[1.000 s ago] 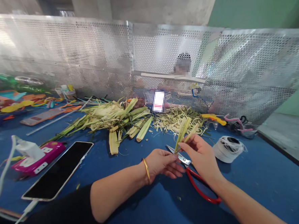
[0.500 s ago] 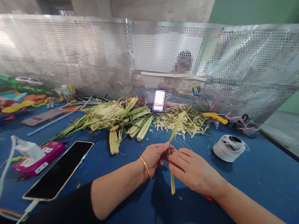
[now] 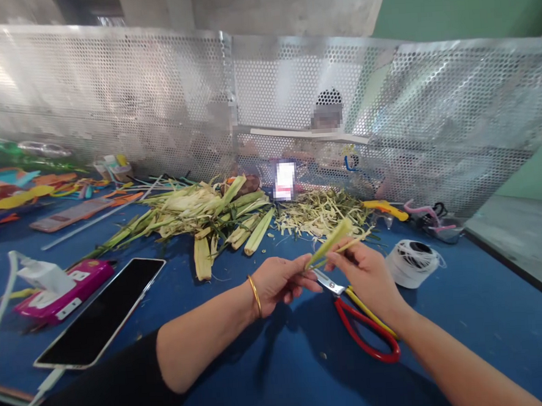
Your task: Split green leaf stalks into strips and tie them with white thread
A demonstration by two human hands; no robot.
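Near the front middle of the table, my left hand (image 3: 287,279) pinches a pale green plant leaf strip (image 3: 329,243) between thumb and fingers, its wider end pointing up and to the right. Close beside it, my right hand (image 3: 367,277) is closed on a thinner part of the strip, which runs rightward past the fingertips. Whether both parts are one piece is hard to tell. Scissors (image 3: 335,286) with one red and one yellow handle lie on the table under my right hand, blade tips hidden behind my left fingers.
Behind my hands are a heap of long leaves (image 3: 193,208) and a pile of shredded strips (image 3: 322,215). White thread (image 3: 415,264) stands at right. A phone (image 3: 103,314) and a magenta power strip (image 3: 65,292) lie left. A perforated screen (image 3: 155,106) borders the back.
My right hand has moved up and right, drawing the strip's lower end up from its hanging position. The scissors, mostly covered before, now show. The view has shifted slightly.
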